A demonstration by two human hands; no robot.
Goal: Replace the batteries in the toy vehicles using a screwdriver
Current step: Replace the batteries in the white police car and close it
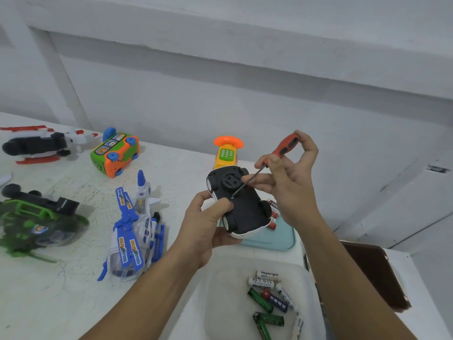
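A white toy car (241,207) is turned upside down, its black underside facing me, held above the table. My left hand (208,224) grips its near side, thumb on the black base. My right hand (291,177) pinches a screwdriver (282,153) with an orange and black handle. Its thin shaft slants down and its tip sits on the car's underside near the middle. Several loose batteries (272,298) lie in a clear plastic tub (220,303) at the front. Red batteries (273,214) lie on a light blue tray (277,239) behind the car.
On the white table lie a blue and white helicopter (134,231), a green helicopter (36,222), a red and white helicopter (41,143), a green and orange bus (115,153) on its side, and a yellow toy phone car (226,153). A brown board (375,273) is at the right.
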